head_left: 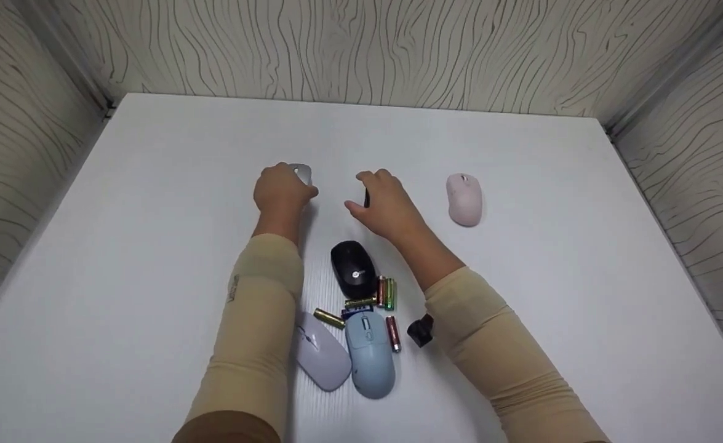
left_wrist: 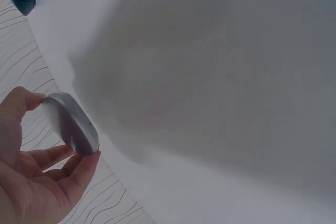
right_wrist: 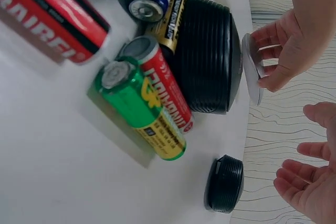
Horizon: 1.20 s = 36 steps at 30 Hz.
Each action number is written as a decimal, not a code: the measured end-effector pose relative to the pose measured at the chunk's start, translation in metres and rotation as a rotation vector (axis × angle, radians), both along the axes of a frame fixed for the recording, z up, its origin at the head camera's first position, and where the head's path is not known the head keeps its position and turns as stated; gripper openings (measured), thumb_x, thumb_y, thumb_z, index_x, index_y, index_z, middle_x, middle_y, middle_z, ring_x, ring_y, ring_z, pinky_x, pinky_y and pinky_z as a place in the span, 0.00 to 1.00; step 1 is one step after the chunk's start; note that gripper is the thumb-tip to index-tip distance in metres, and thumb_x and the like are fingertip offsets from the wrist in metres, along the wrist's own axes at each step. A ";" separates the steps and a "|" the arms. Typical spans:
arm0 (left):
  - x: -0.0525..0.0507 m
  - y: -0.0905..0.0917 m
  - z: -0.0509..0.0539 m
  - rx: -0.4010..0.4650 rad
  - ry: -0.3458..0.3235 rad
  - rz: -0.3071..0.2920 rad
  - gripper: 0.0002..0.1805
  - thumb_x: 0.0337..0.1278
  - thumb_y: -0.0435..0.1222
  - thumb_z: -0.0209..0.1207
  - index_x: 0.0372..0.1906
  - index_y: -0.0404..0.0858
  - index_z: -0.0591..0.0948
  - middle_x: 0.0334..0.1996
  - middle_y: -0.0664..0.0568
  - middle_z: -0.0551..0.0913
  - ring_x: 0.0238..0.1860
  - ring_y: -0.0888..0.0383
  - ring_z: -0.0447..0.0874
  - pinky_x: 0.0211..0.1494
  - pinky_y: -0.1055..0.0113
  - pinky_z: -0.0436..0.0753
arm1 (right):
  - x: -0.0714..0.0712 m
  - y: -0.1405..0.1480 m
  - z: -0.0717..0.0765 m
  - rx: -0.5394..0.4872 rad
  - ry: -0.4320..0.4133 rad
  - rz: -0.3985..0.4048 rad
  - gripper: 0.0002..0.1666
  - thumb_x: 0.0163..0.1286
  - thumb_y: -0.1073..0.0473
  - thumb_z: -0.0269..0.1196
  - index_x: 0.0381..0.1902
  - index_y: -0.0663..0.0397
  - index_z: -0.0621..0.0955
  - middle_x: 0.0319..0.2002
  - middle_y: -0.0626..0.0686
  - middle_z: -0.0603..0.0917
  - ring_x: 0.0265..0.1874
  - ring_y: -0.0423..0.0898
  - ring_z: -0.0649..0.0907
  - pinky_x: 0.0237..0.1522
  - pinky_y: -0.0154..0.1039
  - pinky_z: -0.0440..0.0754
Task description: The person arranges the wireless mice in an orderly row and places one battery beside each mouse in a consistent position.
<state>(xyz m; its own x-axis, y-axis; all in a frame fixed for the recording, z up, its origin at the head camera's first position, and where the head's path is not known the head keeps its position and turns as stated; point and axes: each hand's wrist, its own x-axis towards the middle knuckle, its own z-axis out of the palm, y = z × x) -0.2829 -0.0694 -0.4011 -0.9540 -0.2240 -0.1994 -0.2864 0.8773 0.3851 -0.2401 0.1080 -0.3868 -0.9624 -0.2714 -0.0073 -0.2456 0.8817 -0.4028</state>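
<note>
Silver mouse (head_left: 303,174) is in the left hand (head_left: 280,191), over the far half of the bench (head_left: 121,258), left of centre. Slim body, rounded ends, smooth grey finish; small wheel detail shows near its front end in head view. Left wrist view: bright silver edge, duller, darker face. Right wrist view: almost edge-on, thin and pale.

Long axis runs roughly front to back along the bench, wheel end pointing away from the person, toward the wood-grain wall (head_left: 349,49). Rear part hidden by the hand. In left wrist view the axis slants from upper left to lower right. Can't tell whether it touches the bench.

Left hand: thumb on one side, fingers on the other, pinching it. Right hand (head_left: 389,203): fingers spread, slightly bent, thumb well apart, nothing gripped. Far black mouse (right_wrist: 227,184) lies on the bench just beside it, mostly covered by it in head view.

Pink mouse (head_left: 464,200) lies apart to the right. Near black mouse (head_left: 354,271), batteries (head_left: 394,334), blue mouse (head_left: 371,360) and lilac mouse (head_left: 324,357) cluster closer to the person.
</note>
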 end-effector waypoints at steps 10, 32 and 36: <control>0.000 0.003 -0.008 -0.006 -0.043 -0.016 0.36 0.43 0.51 0.63 0.55 0.31 0.73 0.47 0.39 0.77 0.48 0.45 0.77 0.47 0.55 0.78 | -0.001 0.000 -0.010 -0.014 -0.030 0.017 0.36 0.61 0.46 0.61 0.62 0.57 0.67 0.58 0.60 0.69 0.60 0.52 0.68 0.62 0.43 0.63; 0.001 0.001 -0.005 0.001 -0.069 -0.027 0.32 0.50 0.49 0.61 0.56 0.32 0.74 0.50 0.39 0.77 0.50 0.45 0.76 0.50 0.55 0.77 | -0.001 -0.004 -0.006 -0.031 -0.056 0.021 0.37 0.59 0.47 0.63 0.63 0.56 0.67 0.58 0.60 0.69 0.60 0.52 0.68 0.62 0.42 0.64; 0.000 -0.003 -0.004 0.032 -0.075 -0.014 0.33 0.50 0.49 0.61 0.57 0.31 0.72 0.51 0.39 0.76 0.51 0.45 0.76 0.50 0.55 0.77 | -0.002 -0.001 -0.005 -0.039 -0.056 0.009 0.37 0.59 0.47 0.63 0.63 0.55 0.67 0.55 0.59 0.71 0.56 0.51 0.70 0.59 0.42 0.67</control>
<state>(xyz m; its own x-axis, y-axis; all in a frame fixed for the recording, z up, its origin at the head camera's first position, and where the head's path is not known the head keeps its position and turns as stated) -0.2829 -0.0723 -0.4055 -0.9391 -0.2027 -0.2775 -0.3031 0.8691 0.3909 -0.2420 0.1067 -0.3922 -0.9583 -0.2814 -0.0500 -0.2298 0.8627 -0.4504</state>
